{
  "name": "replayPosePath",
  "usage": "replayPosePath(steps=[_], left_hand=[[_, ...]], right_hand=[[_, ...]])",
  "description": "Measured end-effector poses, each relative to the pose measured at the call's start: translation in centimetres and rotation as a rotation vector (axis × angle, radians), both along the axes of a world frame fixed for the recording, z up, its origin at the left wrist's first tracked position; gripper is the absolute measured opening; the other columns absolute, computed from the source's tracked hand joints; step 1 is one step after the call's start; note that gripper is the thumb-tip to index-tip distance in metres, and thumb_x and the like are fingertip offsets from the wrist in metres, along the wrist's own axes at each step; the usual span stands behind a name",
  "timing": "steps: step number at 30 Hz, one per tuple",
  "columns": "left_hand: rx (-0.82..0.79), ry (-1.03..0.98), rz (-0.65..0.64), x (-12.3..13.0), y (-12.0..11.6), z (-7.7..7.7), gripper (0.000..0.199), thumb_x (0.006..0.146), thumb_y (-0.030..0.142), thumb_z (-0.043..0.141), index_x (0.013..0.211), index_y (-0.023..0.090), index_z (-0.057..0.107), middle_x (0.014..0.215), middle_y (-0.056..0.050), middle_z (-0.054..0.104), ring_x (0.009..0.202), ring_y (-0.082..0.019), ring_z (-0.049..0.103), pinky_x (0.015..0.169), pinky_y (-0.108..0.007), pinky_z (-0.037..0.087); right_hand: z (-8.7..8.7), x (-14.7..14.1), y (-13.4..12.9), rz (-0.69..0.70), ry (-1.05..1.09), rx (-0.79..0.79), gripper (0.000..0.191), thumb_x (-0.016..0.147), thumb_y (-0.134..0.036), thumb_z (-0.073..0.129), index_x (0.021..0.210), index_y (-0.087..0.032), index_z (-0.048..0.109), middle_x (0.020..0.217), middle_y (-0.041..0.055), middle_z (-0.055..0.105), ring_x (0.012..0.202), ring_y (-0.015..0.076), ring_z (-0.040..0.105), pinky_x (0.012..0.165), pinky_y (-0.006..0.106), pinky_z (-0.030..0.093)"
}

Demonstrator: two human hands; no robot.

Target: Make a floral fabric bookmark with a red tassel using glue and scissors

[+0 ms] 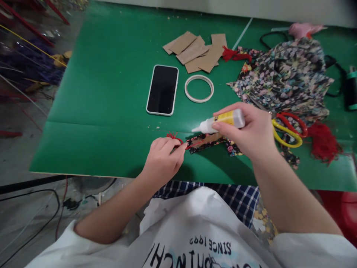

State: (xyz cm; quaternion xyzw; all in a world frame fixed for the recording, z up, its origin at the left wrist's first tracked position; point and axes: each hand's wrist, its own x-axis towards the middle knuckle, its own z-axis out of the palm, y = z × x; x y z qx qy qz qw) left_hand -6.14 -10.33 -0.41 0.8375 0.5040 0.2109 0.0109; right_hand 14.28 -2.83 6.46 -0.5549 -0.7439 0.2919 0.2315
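Observation:
My right hand (255, 126) grips a small white glue bottle (235, 118) with a yellow label. The bottle lies nearly level, its narrow nozzle pointing left, just above a floral fabric strip (205, 145) with brown card showing along its middle. My left hand (166, 156) pinches the strip's left end, where a red thread tassel (173, 136) sticks out past the fingers. Red thread also runs along the card. Beside my right wrist lie scissors (290, 130) with red and yellow handles, their blades partly over floral cloth.
On the green table (106, 93) lie a phone (163, 90), a tape roll (186, 89) and several brown card pieces (192, 52). Crumpled floral cloth (290, 70) and a red thread bundle (325, 143) are on the right. A dark bottle (351, 89) stands at the right edge.

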Motion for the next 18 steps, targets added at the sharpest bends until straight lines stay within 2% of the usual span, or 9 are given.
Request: replayPosePath(steps=[4,7,15,18], left_hand=[[-0.005,0.014,0.002,0.0,-0.1,-0.1,0.020,0.083,0.019,0.052,0.099,0.019,0.064,0.087,-0.006,0.064,0.080,-0.020,0.053,0.073,-0.037,0.042],[-0.002,0.008,-0.004,-0.1,-0.2,-0.2,0.023,0.083,0.019,0.052,0.103,0.018,0.064,0.088,-0.007,0.064,0.082,-0.021,0.053,0.073,-0.037,0.042],[0.022,0.016,0.000,-0.2,-0.2,-0.4,0.018,0.083,0.019,0.053,0.097,0.019,0.064,0.092,-0.006,0.065,0.085,-0.022,0.054,0.076,-0.037,0.042],[0.036,0.008,-0.012,-0.2,-0.2,-0.4,0.014,0.083,0.019,0.052,0.089,0.019,0.065,0.092,-0.006,0.065,0.086,-0.021,0.054,0.077,-0.037,0.042]], right_hand=[[-0.6,-2.5,0.1,0.078,-0.162,0.092,0.040,0.078,-0.058,0.051,0.071,-0.019,0.057,0.061,0.0039,0.057,0.059,0.0152,0.052,0.053,0.028,0.034],[-1.3,-3.7,0.2,0.130,-0.235,0.150,0.042,0.078,-0.059,0.050,0.065,-0.018,0.051,0.057,0.0031,0.052,0.055,0.0134,0.048,0.052,0.028,0.030],[-1.8,-4.2,0.0,0.209,-0.302,0.248,0.045,0.081,-0.061,0.043,0.066,-0.019,0.051,0.054,0.0029,0.050,0.051,0.0129,0.044,0.050,0.027,0.026],[-1.7,-4.1,-0.1,0.236,-0.290,0.261,0.045,0.083,-0.060,0.041,0.068,-0.018,0.051,0.053,0.0031,0.051,0.052,0.0131,0.045,0.050,0.027,0.026]])
